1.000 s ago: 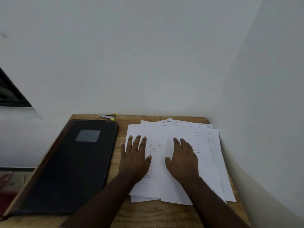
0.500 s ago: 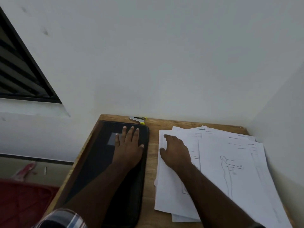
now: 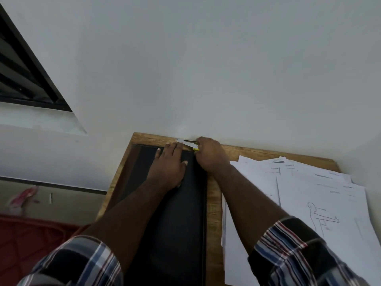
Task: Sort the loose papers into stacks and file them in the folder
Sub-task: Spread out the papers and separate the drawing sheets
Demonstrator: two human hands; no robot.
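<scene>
Left hand (image 3: 168, 165): fingers straight and slightly spread, palm down, lying flat on the far end of the black folder (image 3: 177, 223), fingertips reaching its far edge close to the small tool there. Right hand (image 3: 210, 155): fingers curled down over the near end of a small silver and yellow stapler-like tool (image 3: 188, 143) at the far edge of the table; the curl appears to grip it, though the fingertips themselves are hidden under the knuckles and the exact hold cannot be told. Tool: lies against the wall (image 3: 206, 69), just beyond the folder's far right corner, its silver tip pointing left past the left fingertips. Folder: closed, flat, lengthwise along the left half of the wooden table (image 3: 213, 203); what it contains cannot be told. Loose papers (image 3: 319, 203): white printed sheets in an uneven, overlapping spread on the right half of the table, well apart from both hands, separated from the folder by a strip of bare wood; the top sheet bears a line drawing of a figure. Right forearm crosses the left edge of the papers. Both arms wear rolled plaid sleeves (image 3: 288, 254). Dark-framed window (image 3: 24, 79) at upper left; red surface (image 3: 31, 244) below the table at lower left.
</scene>
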